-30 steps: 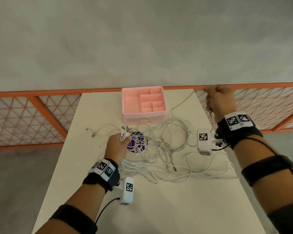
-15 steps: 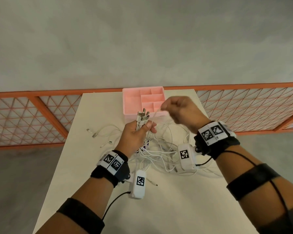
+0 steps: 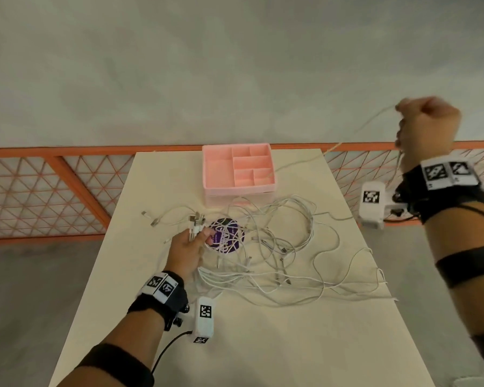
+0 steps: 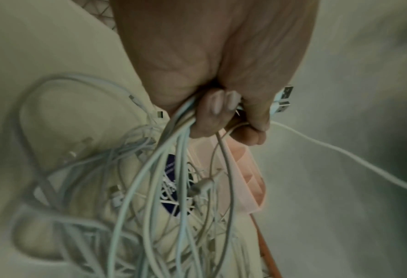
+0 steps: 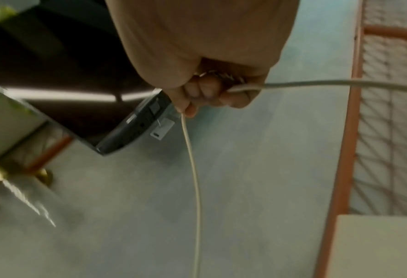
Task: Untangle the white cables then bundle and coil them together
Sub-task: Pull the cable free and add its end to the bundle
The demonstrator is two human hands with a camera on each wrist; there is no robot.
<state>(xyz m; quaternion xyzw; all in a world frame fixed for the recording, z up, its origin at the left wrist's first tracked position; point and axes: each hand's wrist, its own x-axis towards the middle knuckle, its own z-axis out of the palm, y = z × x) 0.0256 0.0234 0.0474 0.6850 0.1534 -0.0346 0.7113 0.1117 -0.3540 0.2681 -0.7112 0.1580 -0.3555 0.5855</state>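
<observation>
Cables (image 3: 277, 247), white and thin, lie in a loose tangle over the middle of the pale table (image 3: 263, 344), their loops spreading from the centre toward the right edge and down toward the near half. A round purple disc (image 3: 227, 234) sits under the tangle near the table's middle, with strands crossing over it. A pink compartment tray (image 3: 238, 169) stands at the far edge, just beyond the tangle; its sections look bare in the head view.

The left hand (image 3: 186, 254) is low over the table just left of the purple disc, its fingers (image 4: 218, 111) curled round a bunch of cable ends. In the left wrist view several strands run out from under the fist down into the heap, and metal USB plugs (image 4: 282, 101) stick out past the thumb side. In the head view the same plugs (image 3: 196, 222) point toward the far edge.

The right hand (image 3: 428, 127) is raised high, beyond the table's right edge, closed in a fist on a single cable (image 3: 299, 162). That strand runs from the fist down and leftward, across the far right corner of the table, to the right side of the tray. The right wrist view shows the fingers (image 5: 205, 92) wrapped round this strand (image 5: 193, 169), one length leaving sideways and another hanging down below the hand.

Two loose plug ends (image 3: 151, 217) lie left of the bunch, near the left edge. An orange lattice fence (image 3: 39, 191) runs behind the table over a grey floor.
</observation>
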